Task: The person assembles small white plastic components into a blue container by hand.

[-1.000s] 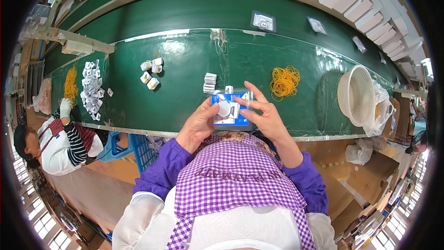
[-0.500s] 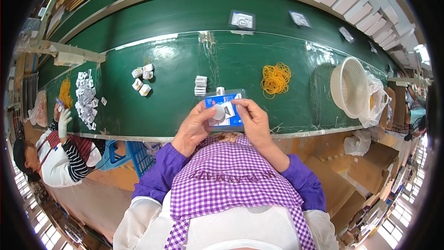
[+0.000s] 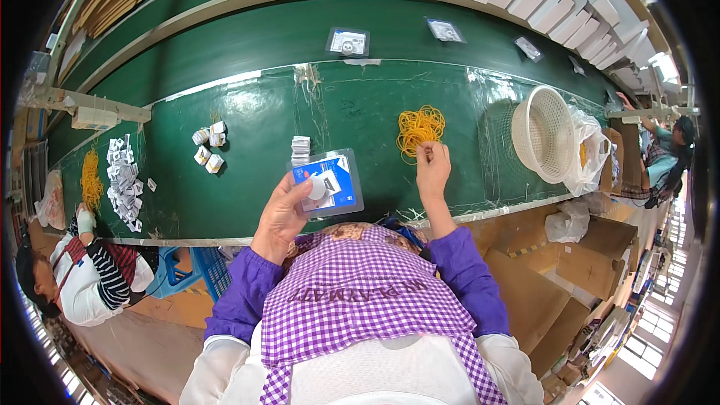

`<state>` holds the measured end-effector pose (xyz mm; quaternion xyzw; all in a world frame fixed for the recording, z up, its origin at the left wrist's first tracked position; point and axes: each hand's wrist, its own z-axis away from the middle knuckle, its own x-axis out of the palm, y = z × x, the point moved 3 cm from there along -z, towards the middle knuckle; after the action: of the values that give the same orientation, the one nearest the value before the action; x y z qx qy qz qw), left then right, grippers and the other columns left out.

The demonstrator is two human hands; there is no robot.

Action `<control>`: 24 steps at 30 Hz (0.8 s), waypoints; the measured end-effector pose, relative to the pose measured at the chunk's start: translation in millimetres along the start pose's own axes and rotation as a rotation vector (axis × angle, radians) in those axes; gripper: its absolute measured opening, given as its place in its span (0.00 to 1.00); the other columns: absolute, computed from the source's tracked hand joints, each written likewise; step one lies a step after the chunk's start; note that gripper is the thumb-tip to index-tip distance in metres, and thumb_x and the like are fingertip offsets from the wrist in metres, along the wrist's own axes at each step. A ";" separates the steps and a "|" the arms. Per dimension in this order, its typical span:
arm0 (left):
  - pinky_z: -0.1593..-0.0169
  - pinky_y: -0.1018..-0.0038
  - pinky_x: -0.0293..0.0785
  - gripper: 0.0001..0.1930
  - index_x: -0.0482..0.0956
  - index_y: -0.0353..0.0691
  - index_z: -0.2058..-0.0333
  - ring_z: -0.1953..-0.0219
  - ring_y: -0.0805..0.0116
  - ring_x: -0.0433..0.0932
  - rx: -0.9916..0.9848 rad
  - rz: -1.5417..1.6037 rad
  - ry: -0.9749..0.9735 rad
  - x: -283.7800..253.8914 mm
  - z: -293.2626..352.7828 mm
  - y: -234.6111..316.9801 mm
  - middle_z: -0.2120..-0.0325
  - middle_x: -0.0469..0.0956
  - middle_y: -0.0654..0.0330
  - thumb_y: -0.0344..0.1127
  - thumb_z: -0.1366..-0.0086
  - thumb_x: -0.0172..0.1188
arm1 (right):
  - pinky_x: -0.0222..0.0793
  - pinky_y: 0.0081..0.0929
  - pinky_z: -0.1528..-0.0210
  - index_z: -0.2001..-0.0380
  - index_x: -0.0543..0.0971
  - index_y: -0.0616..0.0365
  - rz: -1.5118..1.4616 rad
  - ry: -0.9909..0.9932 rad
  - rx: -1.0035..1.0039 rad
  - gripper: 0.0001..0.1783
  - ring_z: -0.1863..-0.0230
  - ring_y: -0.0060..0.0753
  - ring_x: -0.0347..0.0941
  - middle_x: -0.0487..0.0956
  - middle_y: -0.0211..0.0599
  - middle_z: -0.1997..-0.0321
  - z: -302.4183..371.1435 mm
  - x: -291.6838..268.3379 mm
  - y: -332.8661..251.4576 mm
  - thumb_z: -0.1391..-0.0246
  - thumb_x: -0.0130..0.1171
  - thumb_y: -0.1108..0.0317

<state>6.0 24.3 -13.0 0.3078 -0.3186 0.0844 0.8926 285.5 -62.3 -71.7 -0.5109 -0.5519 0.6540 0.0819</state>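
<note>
My left hand (image 3: 279, 214) is closed on the edge of a clear plastic package with a blue card (image 3: 343, 178) inside. On its front, by my thumb, lie a white round disc (image 3: 318, 191) and a small folded white leaflet (image 3: 331, 178). My right hand (image 3: 433, 172) reaches over the table, thumb and fingers pinched at the near edge of a tangled heap of yellow rubber bands (image 3: 420, 124). Just beyond the package stands a short stack of folded white leaflets (image 3: 301, 148).
Several banded leaflet bundles (image 3: 210, 146) and a leaflet pile (image 3: 122, 180) lie left on the green table (image 3: 247, 187). A white basket (image 3: 536, 139) and plastic bag (image 3: 586, 150) stand right. Flat packages (image 3: 348, 43) line the far strip. A co-worker (image 3: 82, 277) sits at left.
My right hand has left the package and moved forward and right to the rubber bands. My left hand now holds the package alone. The whole view has shifted slightly.
</note>
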 end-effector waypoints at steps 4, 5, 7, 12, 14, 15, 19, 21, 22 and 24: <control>0.53 0.68 0.74 0.18 0.71 0.41 0.56 0.59 0.68 0.76 -0.040 -0.018 -0.028 7.5 0.1 -7.4 0.61 0.76 0.61 0.32 0.46 0.63 | 0.67 0.31 0.64 0.73 0.74 0.56 0.213 0.033 -0.115 0.05 0.68 0.37 0.70 0.71 0.37 0.69 -11.3 9.7 3.8 0.56 0.60 0.73; 0.53 0.68 0.74 0.18 0.71 0.42 0.57 0.59 0.69 0.76 -0.056 -0.028 -0.040 10.3 0.6 -8.4 0.62 0.76 0.61 0.32 0.46 0.63 | 0.67 0.31 0.63 0.74 0.75 0.56 0.282 0.025 -0.142 0.05 0.67 0.39 0.70 0.71 0.37 0.69 -12.5 10.0 5.2 0.56 0.60 0.72; 0.54 0.69 0.74 0.18 0.71 0.42 0.57 0.59 0.69 0.76 -0.061 -0.030 -0.038 14.0 2.5 -9.2 0.62 0.76 0.61 0.31 0.46 0.63 | 0.66 0.32 0.63 0.74 0.75 0.55 0.349 0.018 -0.172 0.05 0.66 0.40 0.70 0.71 0.37 0.70 -14.8 10.2 11.2 0.57 0.60 0.72; 0.54 0.69 0.74 0.18 0.70 0.42 0.56 0.59 0.69 0.75 -0.066 -0.027 -0.063 12.1 1.6 -11.0 0.61 0.76 0.61 0.31 0.46 0.63 | 0.66 0.26 0.64 0.77 0.74 0.59 -0.079 -0.010 0.044 0.04 0.68 0.31 0.70 0.72 0.36 0.72 -15.6 1.6 18.8 0.56 0.60 0.74; 0.53 0.69 0.73 0.20 0.69 0.41 0.55 0.58 0.68 0.75 -0.078 -0.024 -0.059 11.8 0.6 -11.6 0.61 0.76 0.61 0.30 0.46 0.63 | 0.66 0.25 0.64 0.76 0.74 0.60 -0.150 -0.044 0.099 0.04 0.68 0.28 0.70 0.73 0.35 0.71 -15.3 -5.0 13.9 0.55 0.59 0.75; 0.52 0.69 0.73 0.21 0.68 0.40 0.54 0.57 0.68 0.75 -0.086 -0.020 -0.053 11.3 0.3 -11.8 0.60 0.75 0.60 0.30 0.46 0.63 | 0.66 0.24 0.64 0.75 0.73 0.61 -0.224 -0.082 0.152 0.03 0.68 0.25 0.69 0.74 0.34 0.70 -15.4 -7.1 9.9 0.53 0.58 0.76; 0.52 0.69 0.73 0.22 0.68 0.39 0.53 0.57 0.68 0.75 -0.104 -0.027 -0.061 15.8 -0.1 -11.3 0.59 0.75 0.60 0.30 0.47 0.63 | 0.64 0.22 0.63 0.70 0.72 0.59 -0.796 -0.200 0.317 0.03 0.68 0.23 0.69 0.75 0.33 0.68 -20.8 -20.6 -20.9 0.49 0.55 0.75; 0.52 0.69 0.73 0.23 0.67 0.39 0.52 0.56 0.68 0.75 -0.136 -0.011 -0.124 19.9 -0.7 -12.4 0.59 0.75 0.60 0.30 0.47 0.63 | 0.66 0.21 0.63 0.69 0.70 0.59 -0.997 -0.278 0.296 0.02 0.68 0.23 0.71 0.76 0.36 0.67 -22.6 -27.6 -47.2 0.47 0.52 0.76; 0.52 0.69 0.73 0.23 0.67 0.39 0.52 0.56 0.68 0.75 -0.136 -0.013 -0.128 22.7 -1.6 -12.3 0.59 0.75 0.60 0.30 0.47 0.63 | 0.66 0.21 0.63 0.69 0.70 0.59 -0.998 -0.274 0.294 0.02 0.68 0.23 0.71 0.76 0.36 0.67 -21.1 -30.7 -53.8 0.47 0.52 0.76; 0.51 0.68 0.73 0.24 0.67 0.39 0.52 0.55 0.67 0.75 -0.180 0.006 -0.210 32.9 -2.7 -12.9 0.59 0.75 0.60 0.31 0.48 0.64 | 0.70 0.22 0.63 0.68 0.69 0.60 -1.154 -0.499 0.337 0.02 0.67 0.26 0.73 0.77 0.41 0.65 -11.3 -29.4 -70.0 0.45 0.50 0.74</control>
<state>37.7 14.1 -0.5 0.2326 -0.4173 0.0257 0.8781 275.8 -48.4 3.1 0.0547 -0.6301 0.6815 0.3682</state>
